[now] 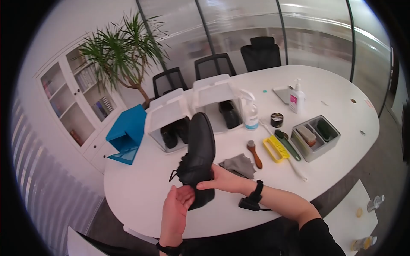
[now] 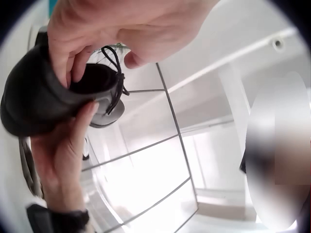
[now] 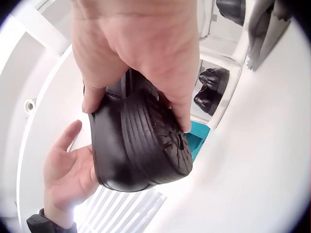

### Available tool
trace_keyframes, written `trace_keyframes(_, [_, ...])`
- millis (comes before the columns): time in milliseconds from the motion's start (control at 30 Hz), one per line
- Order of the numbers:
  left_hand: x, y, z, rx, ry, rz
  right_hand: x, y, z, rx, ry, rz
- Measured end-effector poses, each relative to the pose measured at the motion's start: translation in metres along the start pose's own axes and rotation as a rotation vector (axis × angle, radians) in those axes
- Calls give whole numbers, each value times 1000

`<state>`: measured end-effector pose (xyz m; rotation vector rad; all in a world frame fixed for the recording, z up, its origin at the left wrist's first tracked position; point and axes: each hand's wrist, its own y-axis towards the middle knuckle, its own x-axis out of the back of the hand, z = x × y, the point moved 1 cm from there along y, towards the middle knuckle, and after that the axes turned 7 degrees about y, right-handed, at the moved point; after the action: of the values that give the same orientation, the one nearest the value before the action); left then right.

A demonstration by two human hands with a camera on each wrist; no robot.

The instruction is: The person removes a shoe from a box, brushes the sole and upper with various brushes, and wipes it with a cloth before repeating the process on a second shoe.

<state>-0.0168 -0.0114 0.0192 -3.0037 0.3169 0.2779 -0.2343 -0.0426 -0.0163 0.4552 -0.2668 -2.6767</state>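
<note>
A black lace-up shoe (image 1: 201, 143) is held up over the near side of the table, toe upward in the head view, with loose laces hanging at its left. My right hand (image 1: 226, 179) grips it near the heel, thumb on one side and fingers round the sole. In the right wrist view the heel's ridged edge and treaded sole (image 3: 172, 141) show under that hand. My left hand (image 1: 174, 211) is at the shoe's opening, palm turned up. The left wrist view has its fingers (image 2: 60, 63) reaching into the opening, the thumb standing apart.
Two clear-fronted boxes (image 1: 168, 106) hold black shoes behind a blue folded box (image 1: 126, 132). Right of the held shoe lie a grey cloth (image 1: 239, 165), a wooden-handled brush (image 1: 254, 154), a yellow brush (image 1: 275, 148), a spray bottle (image 1: 251, 113) and a divided metal bin (image 1: 316, 138).
</note>
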Motion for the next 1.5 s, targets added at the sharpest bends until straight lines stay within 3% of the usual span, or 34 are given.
trace_keyframes(67, [-12, 0, -3, 72, -143, 3, 0, 1, -8, 50, 8, 16])
trace_keyframes(167, [-22, 12, -13, 2, -429, 231, -13, -3, -4, 96, 54, 34])
trace_keyframes(200, [-21, 15, -14, 10, -431, 239, -12, -3, -5, 95, 52, 23])
trace_keyframes(267, [-24, 21, -16, 111, -695, 272, -9, -3, -4, 151, 19, -10])
trace_keyframes(333, [-35, 21, -23, 124, -671, 231, -3, -4, -2, 139, 5, 5])
trace_keyframes(400, [-34, 27, -23, 110, -652, 351, -5, -4, -1, 161, 125, 22])
trace_keyframes(633, [-39, 35, -16, 153, -669, 408, 5, -7, 5, 128, 25, 51])
trace_keyframes(767, [-33, 27, -15, 29, -812, 457, -6, -4, -2, 87, 114, 101])
trace_keyframes(867, [-25, 25, -11, -18, -1068, 506, -19, -4, -7, 229, 288, 249])
trace_keyframes(933, [-28, 30, -12, -344, -731, 564, -10, -3, -12, 99, 116, 213])
trace_keyframes(967, [-34, 28, -15, -392, -743, 313, 2, -2, 3, 111, -135, 187])
trace_keyframes(1000, [-32, 29, -20, -395, -747, 309, 9, -9, 30, 68, -359, 52])
trace_keyframes(1033, [-25, 32, -25, -384, -759, 299, 26, -9, 38, 148, -479, -98])
trace_keyframes(1133, [-12, 38, -32, -350, -709, 242, 95, -32, 83, 203, -803, -711])
trace_keyframes(1200, [4, 48, -18, -434, -208, -18, 132, -73, 114, 138, -1150, -1061])
trace_keyframes(1267, [8, 53, -15, -446, -151, -50, 150, -114, 139, -48, -1364, -1282])
trace_keyframes(1400, [8, 67, 1, -349, -239, 44, 194, -182, 152, -483, -1683, -1308])
trace_keyframes(1433, [8, 72, 7, -352, -196, 69, 199, -192, 152, -481, -1697, -1297])
trace_keyframes(1500, [8, 80, 17, -374, -44, 98, 205, -204, 151, -685, -1713, -1205])
